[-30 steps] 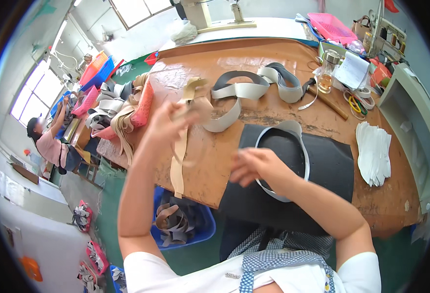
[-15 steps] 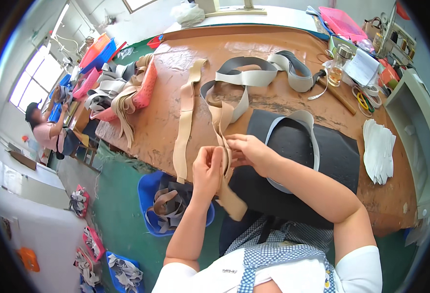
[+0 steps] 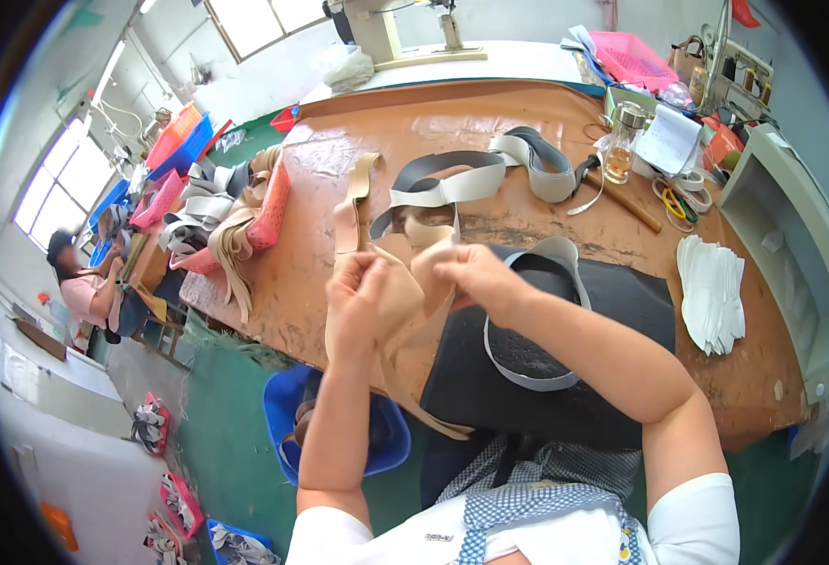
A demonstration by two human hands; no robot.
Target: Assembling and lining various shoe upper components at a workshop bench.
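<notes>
Over the table's near edge, my left hand (image 3: 352,299) is closed on a beige strip (image 3: 398,303) of fabric or leather-like material. My right hand (image 3: 482,281) pinches the same strip a little to the right. Between the hands the strip bows out broad and slightly blurred, and a tail hangs toward my lap. Beyond my left hand lies another beige strip (image 3: 347,215), flat on the table. Long grey-and-white strips (image 3: 466,181) curl in loops past my hands. Below my right forearm, a pale grey loop (image 3: 529,381) rests on a black sheet (image 3: 622,315).
Strips fill a pink basket (image 3: 278,209) at the left and a blue bin (image 3: 394,450) below the table edge. To the right are white gloves (image 3: 713,294), scissors (image 3: 675,205), a hammer (image 3: 636,205) and a glass bottle (image 3: 620,155). A person (image 3: 89,287) sits far left.
My hands have moved apart, the left one shifting left, and the beige strip now spreads wide between them. The whole view has tilted up slightly.
</notes>
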